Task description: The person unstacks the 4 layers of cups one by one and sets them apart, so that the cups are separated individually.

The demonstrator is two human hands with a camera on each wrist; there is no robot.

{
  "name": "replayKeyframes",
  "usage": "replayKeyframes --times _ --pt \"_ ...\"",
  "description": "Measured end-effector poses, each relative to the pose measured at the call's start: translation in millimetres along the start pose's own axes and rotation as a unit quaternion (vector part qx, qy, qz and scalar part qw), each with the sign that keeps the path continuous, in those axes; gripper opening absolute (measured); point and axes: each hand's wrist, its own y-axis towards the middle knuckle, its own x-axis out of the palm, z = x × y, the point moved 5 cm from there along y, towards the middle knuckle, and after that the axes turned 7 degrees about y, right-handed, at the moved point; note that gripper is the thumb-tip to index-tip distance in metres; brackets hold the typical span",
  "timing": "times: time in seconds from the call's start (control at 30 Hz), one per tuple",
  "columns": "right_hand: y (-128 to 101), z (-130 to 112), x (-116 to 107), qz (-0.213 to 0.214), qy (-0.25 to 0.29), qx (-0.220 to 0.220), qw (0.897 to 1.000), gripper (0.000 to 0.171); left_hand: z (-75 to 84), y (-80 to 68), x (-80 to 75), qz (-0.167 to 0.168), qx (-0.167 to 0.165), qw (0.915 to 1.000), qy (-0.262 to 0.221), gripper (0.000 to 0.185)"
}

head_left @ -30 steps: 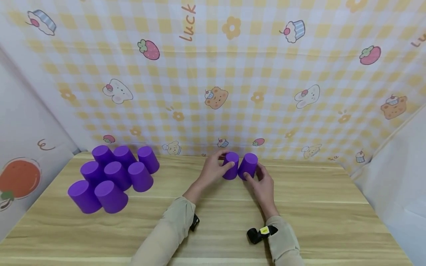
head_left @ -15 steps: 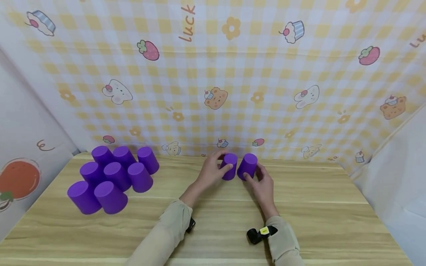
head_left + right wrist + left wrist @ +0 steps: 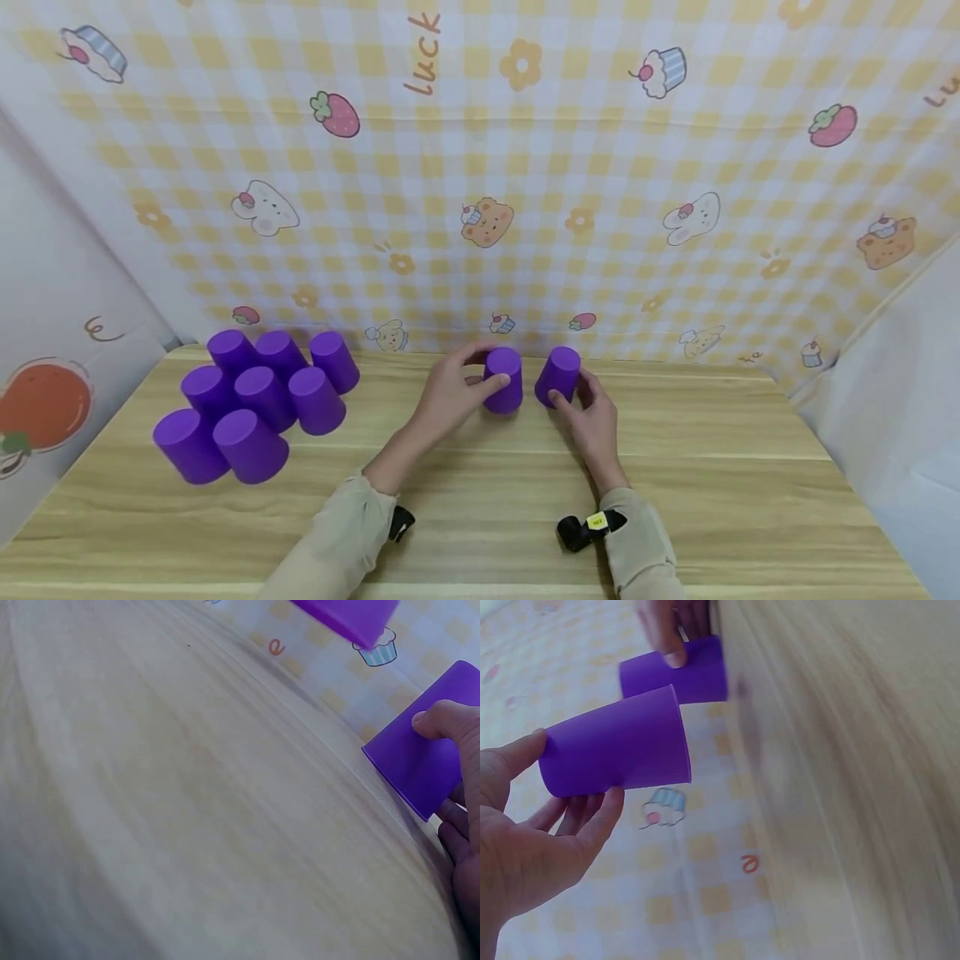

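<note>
Two purple cups stand upside down near the far middle of the wooden table (image 3: 712,467). My left hand (image 3: 482,372) grips the left cup (image 3: 503,381) between thumb and fingers. In the left wrist view this cup (image 3: 615,750) hangs just clear of the table, held by the left hand (image 3: 571,774). My right hand (image 3: 573,393) holds the right cup (image 3: 559,373), which rests on the table. The right wrist view shows the right hand (image 3: 450,776) with thumb and fingers on that cup (image 3: 416,761). A small gap separates the two cups.
A cluster of several upside-down purple cups (image 3: 258,396) stands at the table's left. A checked yellow backdrop (image 3: 480,167) with cartoon prints rises just behind the cups. White panels (image 3: 892,400) close off both sides.
My left hand has drawn its cup leftward, away from the right cup, and raised it slightly. The right hand and its cup have stayed put.
</note>
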Motion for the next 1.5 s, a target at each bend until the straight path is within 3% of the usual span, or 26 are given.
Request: replayKeyframes --times 0.17,0.4,0.6,0.77,1.03,1.4,1.5 --pt "-1.7 0.8 -2.4 0.004 -0.001 0.001 1.000 0.057 5.0 -13.9 -17.2 0.008 -0.001 1.0000 -0.002 0.044" --pt "-0.6 7.7 -0.6 0.001 0.004 0.002 1.000 0.056 -4.5 -29.0 -41.7 0.018 -0.010 0.9997 0.010 0.046" --pt "0.1 7.7 -0.9 0.003 0.001 -0.001 1.000 0.057 -11.0 -44.8 -64.5 0.005 -0.007 0.9993 0.038 0.044" --pt "0.4 5.9 -0.5 0.001 0.002 -0.001 1.000 0.057 -15.3 -63.1 -90.7 0.026 -0.013 0.9966 0.077 0.046" --pt "-0.3 4.4 -0.4 0.000 0.005 -0.005 1.000 0.057 -19.3 -90.3 -122.5 0.076 0.008 0.9830 0.167 0.045" --pt "0.9 3.6 0.4 0.002 0.026 -0.003 1.000 0.056 -21.8 -115.8 -152.4 0.110 0.028 0.9650 0.237 0.047" --pt "-2.6 -8.1 0.6 0.001 0.025 0.001 1.000 0.056 -22.5 -120.0 -158.7 0.112 0.034 0.9611 0.250 0.049"
